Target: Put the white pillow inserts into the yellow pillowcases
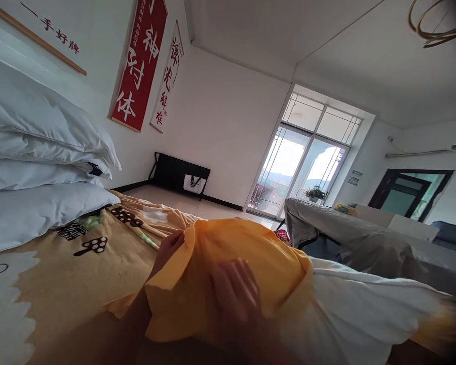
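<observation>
at the far left, white pillows [41, 126] were stacked at the edge of a patterned blanket [117, 274]. the left hand [170, 246] was positioned at the left edge of a yellow cloth [251, 248]. its fingers were partly hidden by the raised fold; whether they were spread or pinching could not be determined. farther back, a white bag [193, 183] was located against a black panel [175, 172]; its contents were not visible.

the cloth lay in front, above the blanket, bulging, with one loose flap to the left. the right hand [235, 291] was over its middle, blurred, fingers side by side and slightly bent; a pinch could not be confirmed. to the right, a white cushion [357, 299] projected from beside the cloth; whether its left end was inside or beneath could not be determined. beyond, a pot [314, 199] by the window [300, 167] contained a leafy plant [315, 192].
</observation>
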Motion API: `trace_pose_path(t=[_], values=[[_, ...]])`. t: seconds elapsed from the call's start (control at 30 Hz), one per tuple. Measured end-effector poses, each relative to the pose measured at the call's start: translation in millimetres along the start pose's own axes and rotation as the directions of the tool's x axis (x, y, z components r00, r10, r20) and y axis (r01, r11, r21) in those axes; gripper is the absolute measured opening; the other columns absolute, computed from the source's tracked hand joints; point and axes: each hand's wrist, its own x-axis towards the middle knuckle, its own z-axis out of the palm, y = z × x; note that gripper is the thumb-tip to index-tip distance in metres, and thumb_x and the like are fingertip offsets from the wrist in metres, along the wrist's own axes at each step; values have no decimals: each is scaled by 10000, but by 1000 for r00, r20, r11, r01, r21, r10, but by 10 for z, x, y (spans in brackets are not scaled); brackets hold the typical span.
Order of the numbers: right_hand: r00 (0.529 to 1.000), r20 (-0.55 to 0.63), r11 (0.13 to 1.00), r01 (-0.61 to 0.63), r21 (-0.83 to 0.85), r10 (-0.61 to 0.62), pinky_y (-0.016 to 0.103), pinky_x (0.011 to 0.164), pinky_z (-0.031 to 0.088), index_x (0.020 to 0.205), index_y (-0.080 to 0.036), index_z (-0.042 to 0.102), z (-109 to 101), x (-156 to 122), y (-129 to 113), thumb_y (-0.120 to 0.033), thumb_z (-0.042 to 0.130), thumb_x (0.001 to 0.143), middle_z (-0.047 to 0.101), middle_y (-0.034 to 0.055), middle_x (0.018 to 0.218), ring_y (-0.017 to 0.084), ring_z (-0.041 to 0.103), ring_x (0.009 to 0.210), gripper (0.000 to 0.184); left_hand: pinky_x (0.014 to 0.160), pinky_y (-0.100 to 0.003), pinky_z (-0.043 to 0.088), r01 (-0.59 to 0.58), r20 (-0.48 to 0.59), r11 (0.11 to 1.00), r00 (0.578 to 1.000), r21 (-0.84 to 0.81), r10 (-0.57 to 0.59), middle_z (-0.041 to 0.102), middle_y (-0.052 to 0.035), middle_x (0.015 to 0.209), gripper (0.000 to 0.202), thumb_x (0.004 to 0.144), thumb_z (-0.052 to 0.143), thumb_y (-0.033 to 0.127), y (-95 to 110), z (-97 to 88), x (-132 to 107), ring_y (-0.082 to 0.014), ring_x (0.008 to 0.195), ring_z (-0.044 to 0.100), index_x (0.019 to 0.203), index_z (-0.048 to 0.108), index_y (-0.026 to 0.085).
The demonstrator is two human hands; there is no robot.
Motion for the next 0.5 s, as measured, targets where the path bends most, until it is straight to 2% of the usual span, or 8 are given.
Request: trace_pose_path(t=[0.07, 0.1, 0.17, 0.23, 0.33, 0.4, 0.5], values=[[999, 27, 997, -32, 64, 30, 322, 647, 389, 905, -186, 594, 27, -178, -125, -94, 467, 849, 556, 45, 682, 187, 502, 664, 166, 528, -223, 406, 60, -14, 988, 998, -144, -63, 513, 31, 612, 404, 654, 697, 525, 11, -19, 6, -95, 543, 444, 710, 531, 161], [995, 45, 994, -87, 72, 84, 323, 668, 409, 943, -178, 597, 76, -224, -143, -105, 454, 864, 588, 57, 725, 190, 526, 694, 180, 539, -218, 417, 81, -27, 978, 996, -191, -88, 528, 30, 623, 409, 621, 732, 508, 31, -24, 0, -95, 555, 460, 717, 544, 158], [968, 83, 968, -241, 64, 236, 327, 710, 436, 992, -164, 600, 214, -240, -104, -121, 434, 888, 629, 83, 833, 198, 555, 767, 200, 555, -212, 431, 101, -52, 972, 992, -210, -114, 551, 27, 647, 413, 597, 763, 489, 80, -30, -20, -100, 581, 489, 737, 563, 155], [933, 129, 937, -345, 52, 336, 337, 716, 444, 984, -161, 609, 366, -205, -8, -133, 454, 882, 630, 89, 860, 207, 555, 787, 188, 534, -202, 415, 99, -47, 979, 993, -176, -109, 535, 35, 631, 406, 620, 755, 496, 111, -43, -37, -96, 569, 480, 730, 564, 155], [928, 149, 935, -352, 49, 341, 361, 702, 435, 943, -167, 634, 553, -159, 131, -167, 501, 853, 628, 82, 811, 228, 545, 764, 161, 521, -191, 376, 61, 97, 997, 994, -51, -56, 509, 37, 634, 369, 695, 708, 493, 84, -73, -38, -87, 570, 446, 722, 581, 147], [924, 156, 926, -366, 93, 349, 352, 687, 430, 889, -189, 647, 631, -150, 187, -193, 508, 858, 632, 61, 772, 221, 546, 738, 143, 562, -191, 383, 16, 210, 999, 977, 36, -23, 541, 24, 698, 321, 747, 672, 461, 40, -90, -24, -97, 631, 465, 768, 611, 147], [896, 186, 869, -439, 226, 404, 317, 643, 427, 792, -219, 638, 680, -155, 224, -202, 473, 888, 632, 28, 726, 194, 545, 687, 192, 621, -200, 395, -28, 251, 994, 968, 107, 0, 569, 10, 760, 288, 788, 632, 439, -1, -103, -6, -116, 702, 486, 803, 626, 152]])
